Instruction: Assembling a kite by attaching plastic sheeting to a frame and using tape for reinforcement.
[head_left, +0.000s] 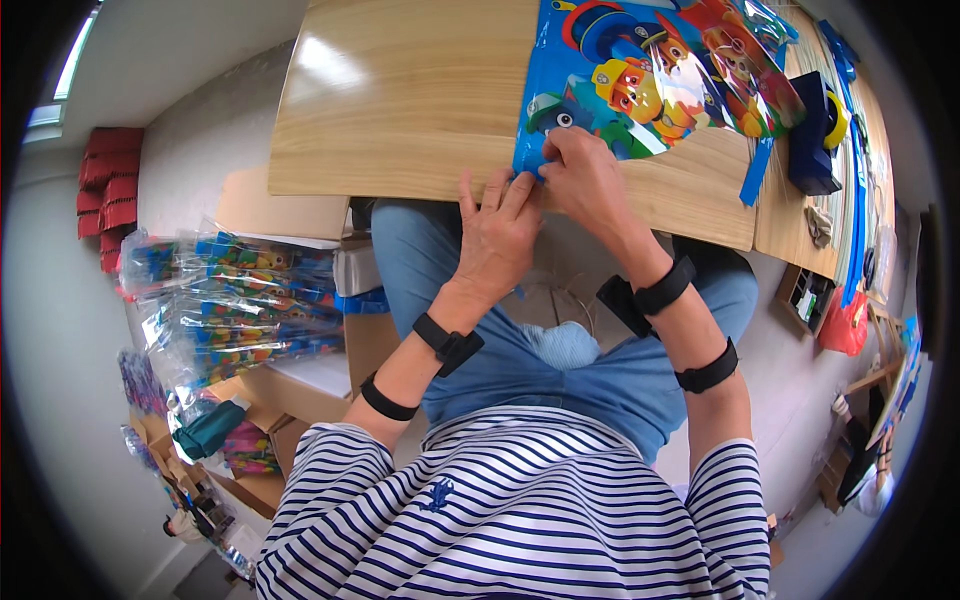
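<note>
A shiny blue foil balloon printed with cartoon dogs lies flat on the wooden table, its lower corner at the table's near edge. My right hand pinches that corner between thumb and fingers. My left hand rests beside it at the table edge, fingers spread, fingertips touching the same corner of the balloon. Both wrists and forearms carry black bands. My lap in blue jeans is below the table edge.
A dark blue tape dispenser with a yellow roll stands at the table's right, blue ribbon strips beside it. Clear bags of colourful packed items lie on cardboard boxes to my left. Red stacked things stand far left.
</note>
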